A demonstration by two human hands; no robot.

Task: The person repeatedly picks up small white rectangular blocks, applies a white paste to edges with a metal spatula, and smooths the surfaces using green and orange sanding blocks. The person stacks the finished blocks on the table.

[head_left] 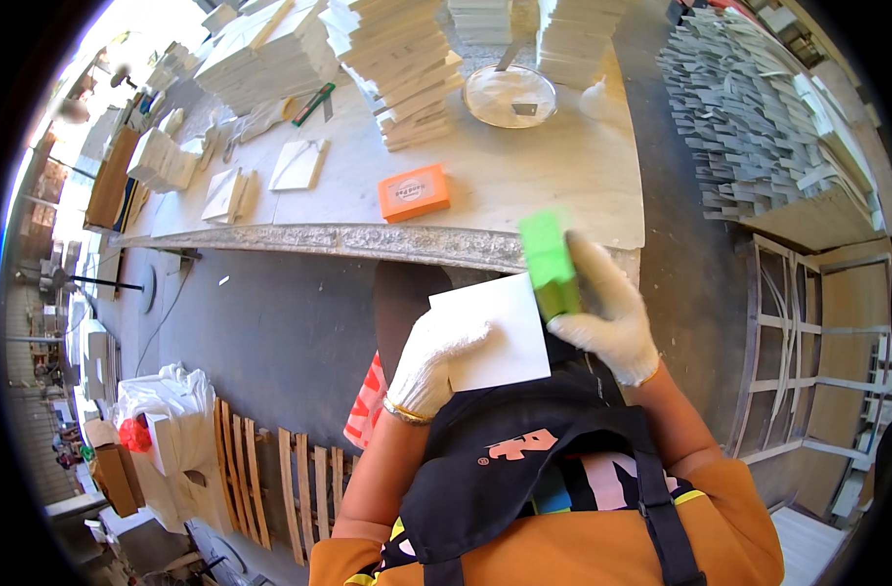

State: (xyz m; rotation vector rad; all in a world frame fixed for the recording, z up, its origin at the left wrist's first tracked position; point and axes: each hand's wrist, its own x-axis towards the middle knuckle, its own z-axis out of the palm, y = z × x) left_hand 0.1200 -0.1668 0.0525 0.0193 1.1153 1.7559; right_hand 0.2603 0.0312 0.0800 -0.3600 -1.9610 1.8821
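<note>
My left hand (434,363), in a white knit glove, grips the lower left edge of a flat white square tile (495,332) held in front of my chest. My right hand (607,313), also gloved, is closed around a bright green block (549,262), and the block's lower end rests on the tile's upper right corner. Both hands are just in front of the near edge of the marble-topped table (524,186). A dark apron (524,459) covers my front below the tile.
An orange block (414,192), loose white tiles (297,163), tall tile stacks (397,59) and a round glass dish (509,96) sit on the table. Grey slabs (749,117) are piled at the right. White bags (172,430) and wooden slats (270,479) lie on the floor at the left.
</note>
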